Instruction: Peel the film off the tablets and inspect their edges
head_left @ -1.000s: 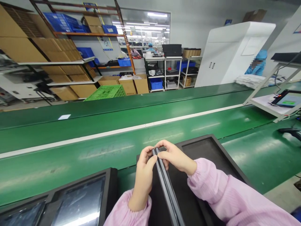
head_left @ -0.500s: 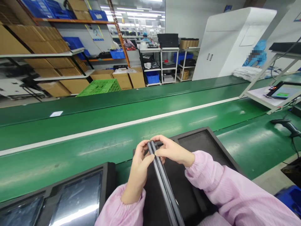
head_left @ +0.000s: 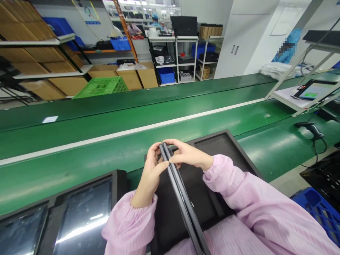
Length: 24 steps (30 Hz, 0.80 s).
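Observation:
Two thin dark grey slabs, which look like tablets [head_left: 178, 187], stand on edge face to face in front of me. My left hand [head_left: 150, 172] is closed on the far end of the left one, thumb along its edge. My right hand [head_left: 186, 154] pinches the far end of the right one, its thumb close to the left thumb. Their broad faces are hidden from me. Beneath them lies a black foam tray [head_left: 236, 156] with recessed compartments. At the lower left, another black tray [head_left: 120, 184] holds flat dark screens [head_left: 83, 209].
A green conveyor bench [head_left: 138, 132] with a white strip runs across. On the right are a barcode scanner [head_left: 312, 130], a white rack [head_left: 289, 97] with a lit display, and a blue crate [head_left: 316, 212]. A green crate [head_left: 102, 86] and shelves stand behind; a person in blue [head_left: 288, 47] is far right.
The view has tilted down and shifted, so the background sits higher and more of the blue crate shows. Both hands keep their hold on the paired tablets.

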Each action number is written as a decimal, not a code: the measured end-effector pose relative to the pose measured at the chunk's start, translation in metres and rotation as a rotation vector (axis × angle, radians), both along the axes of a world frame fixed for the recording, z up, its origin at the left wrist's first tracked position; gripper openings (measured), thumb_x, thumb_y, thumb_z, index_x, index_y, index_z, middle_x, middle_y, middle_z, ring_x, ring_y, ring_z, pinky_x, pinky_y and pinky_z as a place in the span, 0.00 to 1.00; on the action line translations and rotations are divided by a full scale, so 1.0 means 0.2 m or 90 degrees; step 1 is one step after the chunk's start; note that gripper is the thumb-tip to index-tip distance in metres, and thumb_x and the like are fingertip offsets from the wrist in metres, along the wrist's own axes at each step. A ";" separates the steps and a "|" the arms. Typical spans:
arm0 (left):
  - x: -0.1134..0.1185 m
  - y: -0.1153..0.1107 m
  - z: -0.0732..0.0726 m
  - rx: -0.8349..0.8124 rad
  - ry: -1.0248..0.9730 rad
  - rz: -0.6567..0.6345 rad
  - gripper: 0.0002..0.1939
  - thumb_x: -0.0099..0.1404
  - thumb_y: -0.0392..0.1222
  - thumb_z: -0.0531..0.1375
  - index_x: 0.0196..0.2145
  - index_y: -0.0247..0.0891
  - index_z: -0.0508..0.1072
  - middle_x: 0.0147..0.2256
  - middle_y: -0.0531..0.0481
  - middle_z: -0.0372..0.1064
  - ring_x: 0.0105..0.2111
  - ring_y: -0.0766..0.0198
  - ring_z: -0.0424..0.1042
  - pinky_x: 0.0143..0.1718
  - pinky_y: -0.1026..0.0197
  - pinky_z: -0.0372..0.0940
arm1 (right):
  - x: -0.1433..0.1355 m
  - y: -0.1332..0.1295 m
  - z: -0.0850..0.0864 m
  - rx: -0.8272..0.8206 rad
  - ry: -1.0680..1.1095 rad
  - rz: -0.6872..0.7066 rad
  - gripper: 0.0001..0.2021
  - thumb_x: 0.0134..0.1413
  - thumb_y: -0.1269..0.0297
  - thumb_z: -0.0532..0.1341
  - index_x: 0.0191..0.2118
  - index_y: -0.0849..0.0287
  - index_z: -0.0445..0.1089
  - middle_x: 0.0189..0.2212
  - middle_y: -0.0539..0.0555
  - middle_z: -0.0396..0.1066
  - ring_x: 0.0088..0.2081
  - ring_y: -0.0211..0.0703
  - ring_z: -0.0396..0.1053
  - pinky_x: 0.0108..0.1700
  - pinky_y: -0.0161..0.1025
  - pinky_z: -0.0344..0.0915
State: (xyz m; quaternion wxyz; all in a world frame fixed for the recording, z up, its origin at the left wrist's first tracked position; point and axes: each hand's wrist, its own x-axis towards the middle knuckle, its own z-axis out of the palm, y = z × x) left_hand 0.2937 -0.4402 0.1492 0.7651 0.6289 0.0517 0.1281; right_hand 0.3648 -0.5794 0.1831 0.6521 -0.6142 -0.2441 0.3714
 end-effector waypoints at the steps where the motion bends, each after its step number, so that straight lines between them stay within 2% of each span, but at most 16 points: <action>1: 0.00 0.00 0.00 0.003 0.005 -0.006 0.32 0.47 0.44 0.65 0.50 0.41 0.62 0.49 0.45 0.64 0.52 0.53 0.64 0.49 0.56 0.62 | 0.00 0.00 0.00 -0.005 -0.005 -0.006 0.35 0.46 0.76 0.61 0.61 0.63 0.52 0.22 0.44 0.65 0.21 0.34 0.64 0.23 0.29 0.65; 6: 0.00 0.00 0.01 0.013 0.028 -0.016 0.34 0.47 0.46 0.65 0.51 0.41 0.60 0.50 0.45 0.62 0.55 0.53 0.60 0.54 0.54 0.59 | -0.03 -0.02 0.02 -0.022 -0.032 -0.015 0.36 0.48 0.75 0.60 0.64 0.63 0.50 0.22 0.44 0.64 0.23 0.34 0.65 0.25 0.30 0.65; 10: 0.01 -0.01 -0.01 0.013 0.002 0.004 0.32 0.48 0.43 0.64 0.51 0.40 0.61 0.51 0.44 0.63 0.55 0.51 0.60 0.58 0.50 0.54 | -0.05 -0.02 0.03 -0.036 -0.056 -0.039 0.35 0.51 0.75 0.59 0.65 0.64 0.49 0.20 0.42 0.60 0.24 0.34 0.63 0.26 0.31 0.65; 13: -0.01 -0.05 -0.03 0.016 -0.011 0.031 0.33 0.52 0.42 0.62 0.56 0.40 0.59 0.58 0.44 0.59 0.59 0.52 0.57 0.61 0.51 0.52 | -0.11 -0.03 0.02 -0.068 -0.109 -0.068 0.33 0.54 0.73 0.58 0.65 0.62 0.50 0.23 0.45 0.63 0.25 0.35 0.63 0.29 0.33 0.66; 15: -0.09 -0.12 -0.04 0.059 -0.007 0.084 0.32 0.58 0.44 0.58 0.60 0.40 0.57 0.62 0.45 0.53 0.63 0.55 0.51 0.63 0.54 0.47 | -0.20 -0.07 -0.01 -0.078 -0.229 -0.111 0.33 0.54 0.72 0.57 0.65 0.60 0.50 0.35 0.52 0.69 0.30 0.37 0.66 0.35 0.38 0.69; 16: -0.14 -0.16 -0.04 0.093 -0.003 0.110 0.31 0.61 0.46 0.57 0.61 0.40 0.56 0.64 0.46 0.50 0.64 0.56 0.49 0.64 0.56 0.45 | -0.26 -0.09 -0.02 -0.068 -0.311 -0.138 0.32 0.54 0.71 0.56 0.65 0.58 0.51 0.44 0.56 0.69 0.36 0.40 0.68 0.42 0.41 0.69; 18: -0.27 -0.24 -0.07 0.154 0.001 0.135 0.31 0.65 0.50 0.53 0.63 0.40 0.54 0.65 0.47 0.48 0.65 0.57 0.46 0.64 0.58 0.44 | -0.39 -0.16 -0.06 -0.016 -0.454 -0.179 0.27 0.56 0.70 0.54 0.63 0.57 0.56 0.58 0.59 0.59 0.52 0.46 0.64 0.55 0.46 0.61; 19: -0.34 -0.28 -0.09 0.165 -0.003 0.128 0.31 0.66 0.51 0.52 0.64 0.41 0.52 0.65 0.47 0.47 0.65 0.57 0.46 0.64 0.58 0.46 | -0.45 -0.19 -0.08 0.011 -0.489 -0.187 0.24 0.59 0.68 0.54 0.61 0.58 0.57 0.61 0.59 0.54 0.58 0.47 0.59 0.60 0.47 0.56; 21: -0.45 -0.35 -0.13 0.155 -0.031 0.097 0.33 0.67 0.54 0.49 0.66 0.43 0.47 0.65 0.47 0.46 0.64 0.56 0.48 0.63 0.58 0.49 | -0.54 -0.25 -0.12 0.039 -0.489 -0.181 0.21 0.63 0.63 0.54 0.60 0.59 0.59 0.63 0.60 0.51 0.63 0.47 0.51 0.63 0.49 0.50; 24: -0.53 -0.41 -0.20 0.109 -0.073 0.053 0.34 0.68 0.58 0.44 0.67 0.44 0.41 0.66 0.47 0.44 0.64 0.55 0.49 0.63 0.57 0.51 | -0.60 -0.27 -0.21 0.036 -0.456 -0.188 0.23 0.65 0.54 0.52 0.60 0.59 0.58 0.63 0.61 0.51 0.63 0.49 0.51 0.62 0.51 0.49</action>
